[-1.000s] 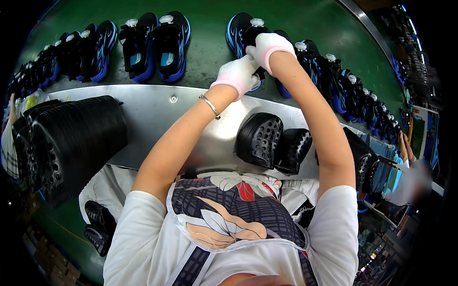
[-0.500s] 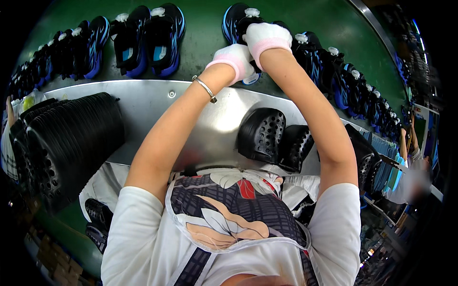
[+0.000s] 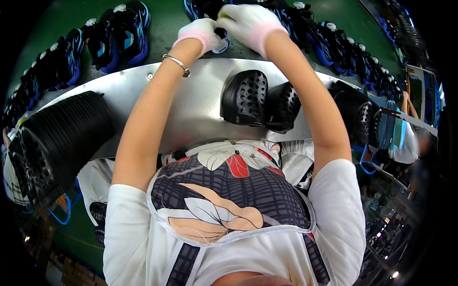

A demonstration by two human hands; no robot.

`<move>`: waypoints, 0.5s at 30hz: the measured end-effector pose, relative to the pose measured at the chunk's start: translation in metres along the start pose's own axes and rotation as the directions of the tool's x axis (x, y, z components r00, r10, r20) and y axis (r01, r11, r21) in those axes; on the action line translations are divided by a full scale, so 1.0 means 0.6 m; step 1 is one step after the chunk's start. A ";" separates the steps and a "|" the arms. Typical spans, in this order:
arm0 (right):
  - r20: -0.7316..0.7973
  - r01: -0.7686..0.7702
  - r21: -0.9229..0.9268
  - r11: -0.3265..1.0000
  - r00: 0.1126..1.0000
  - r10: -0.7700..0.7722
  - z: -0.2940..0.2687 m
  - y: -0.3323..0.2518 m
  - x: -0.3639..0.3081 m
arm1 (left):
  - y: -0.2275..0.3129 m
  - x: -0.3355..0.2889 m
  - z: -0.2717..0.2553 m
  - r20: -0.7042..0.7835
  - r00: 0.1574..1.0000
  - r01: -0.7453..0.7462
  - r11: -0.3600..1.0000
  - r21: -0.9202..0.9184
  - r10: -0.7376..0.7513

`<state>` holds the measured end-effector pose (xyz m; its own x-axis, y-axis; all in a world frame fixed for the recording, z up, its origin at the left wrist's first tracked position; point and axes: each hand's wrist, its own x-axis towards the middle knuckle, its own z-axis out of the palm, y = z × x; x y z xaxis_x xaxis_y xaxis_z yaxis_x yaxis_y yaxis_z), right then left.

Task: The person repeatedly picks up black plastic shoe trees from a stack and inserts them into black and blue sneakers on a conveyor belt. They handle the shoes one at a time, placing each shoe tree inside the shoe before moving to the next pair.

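Both my hands wear white gloves with pink cuffs and meet at a black-and-blue sneaker (image 3: 193, 8) at the top edge. My left hand (image 3: 198, 34) is closed at the sneaker's near end, its fingertips hidden. My right hand (image 3: 250, 25) reaches over the shoe with fingers bent and drawn together; what they pinch is hidden. A yellowish patch shows at its fingertips. A round blue-and-white piece (image 3: 221, 46) sits just below, between the hands. To the left stands a pair of like sneakers (image 3: 133, 33) with clear pieces on top.
A metal tray (image 3: 191, 105) lies before me. On it rest two black perforated moulded pieces (image 3: 250, 97) and, at left, a long nested stack (image 3: 67, 138) of them. More pieces (image 3: 353, 112) stand right. Rows of sneakers (image 3: 338, 52) line the green surface. Another person (image 3: 405, 143) is far right.
The view has shifted, so the tray and shoes sit higher and further left. My right hand has turned, its fingers now pointing left over the sneaker; my left hand stays beside it.
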<state>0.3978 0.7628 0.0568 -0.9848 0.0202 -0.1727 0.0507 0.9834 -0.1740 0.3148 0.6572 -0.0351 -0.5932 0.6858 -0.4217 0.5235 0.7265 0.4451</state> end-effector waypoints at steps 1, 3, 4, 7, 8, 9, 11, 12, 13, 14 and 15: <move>-0.056 -0.040 0.072 0.997 0.997 0.044 -0.005 0.006 -0.041 | 0.017 -0.021 -0.014 -0.034 0.998 -0.056 0.998 0.004 0.056; -0.143 -0.069 0.172 0.983 0.985 0.094 -0.013 0.006 -0.117 | -0.007 -0.016 -0.006 -0.109 0.991 -0.069 0.996 0.055 0.074; -0.178 -0.070 0.200 0.977 0.978 0.106 -0.019 0.002 -0.156 | -0.031 -0.014 0.002 -0.156 0.983 -0.082 0.994 0.074 0.093; -0.205 -0.196 0.270 0.943 0.945 0.255 -0.020 0.001 -0.262 | -0.083 -0.016 -0.011 -0.145 0.984 -0.093 0.990 0.107 0.108; -0.206 -0.242 0.290 0.926 0.929 0.307 -0.016 -0.001 -0.293 | -0.109 -0.016 -0.013 -0.208 0.966 -0.127 0.984 0.123 0.151; -0.208 -0.269 0.290 0.918 0.919 0.335 -0.008 -0.004 -0.317 | -0.119 -0.023 -0.023 -0.207 0.968 -0.120 0.987 0.105 0.139; -0.181 -0.311 0.311 0.898 0.908 0.377 0.011 -0.011 -0.348 | -0.137 -0.039 -0.043 -0.168 0.984 -0.050 0.996 0.073 0.062; -0.184 -0.315 0.312 0.896 0.906 0.382 0.022 -0.014 -0.356 | -0.149 -0.045 -0.048 -0.186 0.982 -0.019 0.999 0.032 0.025; -0.194 -0.326 0.239 0.914 0.907 0.374 0.032 -0.016 -0.362 | -0.165 -0.040 -0.045 -0.191 0.981 -0.016 0.999 0.036 0.022; -0.200 -0.322 0.245 0.915 0.906 0.372 0.038 -0.017 -0.361 | -0.172 -0.037 -0.044 -0.205 0.978 -0.016 0.996 0.086 0.033; -0.196 -0.338 0.191 0.922 0.907 0.373 0.043 -0.019 -0.360 | -0.179 -0.034 -0.044 -0.219 0.975 -0.013 0.991 0.136 0.043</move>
<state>0.6142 0.7429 0.0710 -0.9067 0.4207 -0.0310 0.4113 0.8652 -0.2868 0.2546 0.5639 -0.0537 -0.6899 0.6900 -0.2188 0.6094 0.7168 0.3389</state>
